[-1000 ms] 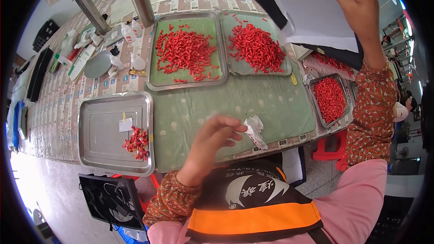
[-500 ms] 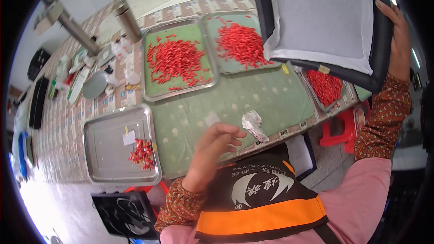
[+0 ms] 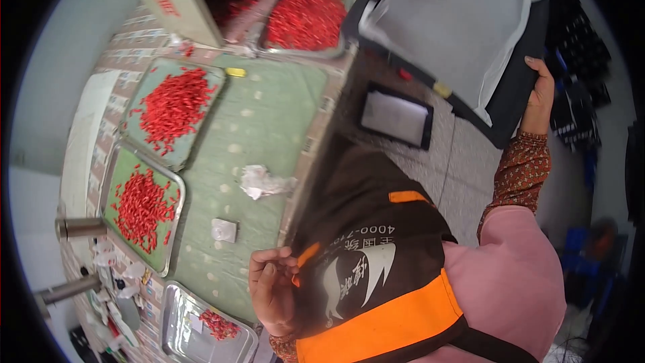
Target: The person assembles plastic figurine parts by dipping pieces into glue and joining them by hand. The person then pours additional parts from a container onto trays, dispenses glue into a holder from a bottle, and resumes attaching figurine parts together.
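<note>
My right hand [image 3: 539,87] grips the right edge of a large black tray [image 3: 500,111], which is lined with white sheet. It is held tilted at the upper right, out beyond the table's edge. My left hand [image 3: 272,292] hovers in front of my dark apron [image 3: 376,228], fingers loosely curled and no object visible in them. Its fingertips overlap the apron's orange trim. Closest on the table are a small white square packet [image 3: 224,230] and a crumpled white paper [image 3: 259,181]. A metal tray [image 3: 176,296] with a small heap of red pieces [image 3: 220,326] lies left of this hand.
Along the table stand trays of small red pieces [image 3: 142,208], [image 3: 173,107], [image 3: 306,20]. Behind is a cream box [image 3: 178,7] with more inside. A yellow strip [image 3: 235,72] lies on the green cloth [image 3: 269,114]. Metal flasks [image 3: 80,228] stand left. A smaller black-framed tray [image 3: 396,117] is on the floor.
My view has swung to the right, so the table now sits at the left. The black tray has moved with my right hand off the table, over the floor. My left hand has drawn back toward my apron.
</note>
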Motion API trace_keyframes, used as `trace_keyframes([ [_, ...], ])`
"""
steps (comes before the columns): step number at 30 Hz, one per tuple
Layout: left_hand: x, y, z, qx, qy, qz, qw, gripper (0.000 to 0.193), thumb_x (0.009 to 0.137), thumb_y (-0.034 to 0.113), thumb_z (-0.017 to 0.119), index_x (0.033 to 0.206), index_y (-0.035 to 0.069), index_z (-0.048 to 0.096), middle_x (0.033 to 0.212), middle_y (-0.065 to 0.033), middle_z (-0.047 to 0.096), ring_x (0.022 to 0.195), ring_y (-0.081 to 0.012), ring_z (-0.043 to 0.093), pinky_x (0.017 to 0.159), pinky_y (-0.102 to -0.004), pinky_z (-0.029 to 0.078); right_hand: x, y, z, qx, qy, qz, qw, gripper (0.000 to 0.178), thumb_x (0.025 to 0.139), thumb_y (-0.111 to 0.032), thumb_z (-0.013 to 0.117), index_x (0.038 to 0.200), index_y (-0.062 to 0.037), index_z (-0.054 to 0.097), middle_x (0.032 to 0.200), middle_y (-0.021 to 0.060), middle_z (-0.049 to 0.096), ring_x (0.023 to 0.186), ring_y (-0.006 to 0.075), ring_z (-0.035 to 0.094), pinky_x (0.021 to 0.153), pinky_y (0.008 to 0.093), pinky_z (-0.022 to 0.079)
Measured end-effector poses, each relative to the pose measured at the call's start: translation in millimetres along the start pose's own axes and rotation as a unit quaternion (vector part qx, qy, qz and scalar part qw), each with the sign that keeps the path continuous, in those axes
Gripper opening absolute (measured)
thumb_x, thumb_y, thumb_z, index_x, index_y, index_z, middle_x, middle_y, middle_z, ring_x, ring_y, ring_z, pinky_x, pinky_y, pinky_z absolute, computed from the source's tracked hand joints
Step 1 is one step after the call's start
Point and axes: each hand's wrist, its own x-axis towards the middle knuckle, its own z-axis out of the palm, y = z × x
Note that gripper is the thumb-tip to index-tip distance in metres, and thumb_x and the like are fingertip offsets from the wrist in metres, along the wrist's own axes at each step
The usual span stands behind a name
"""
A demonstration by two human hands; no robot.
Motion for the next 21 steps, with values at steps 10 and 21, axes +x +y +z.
trace_keyframes([
  [10, 9.2, -33.0, -2.2, 0.05, -0.005, -0.114, 0.992, 0.02, 0.097, 0.013, 0.053, 0.114, 0.002, 0.054, 0.114, -0.0144, 0.065, 0.095, -0.0191, 0.064, 0.082, -0.0323, 0.051, -58.9, 168.2, -285.8, 0.105, 0.401, -0.004, 0.91, 0.02, 0.075, -0.007, 0.064, 0.093, -0.0027, 0.061, 0.088, 0.0109, 0.065, 0.078, 0.0283, 0.064, 0.07, 0.0435, 0.054],
  [21, 18.8, -50.1, 55.1, 0.089, 0.026, -0.109, 0.99, 0.02, 0.097, 0.011, 0.05, 0.115, 0.001, 0.054, 0.116, -0.0143, 0.064, 0.099, -0.0176, 0.064, 0.086, -0.0292, 0.051, -177.1, 444.6, -408.0, -0.667, 0.187, 0.168, 0.701, 0.025, 0.069, 0.003, 0.06, 0.094, 0.0038, 0.062, 0.076, 0.023, 0.062, 0.073, 0.036, 0.062, 0.065, 0.0407, 0.045],
])
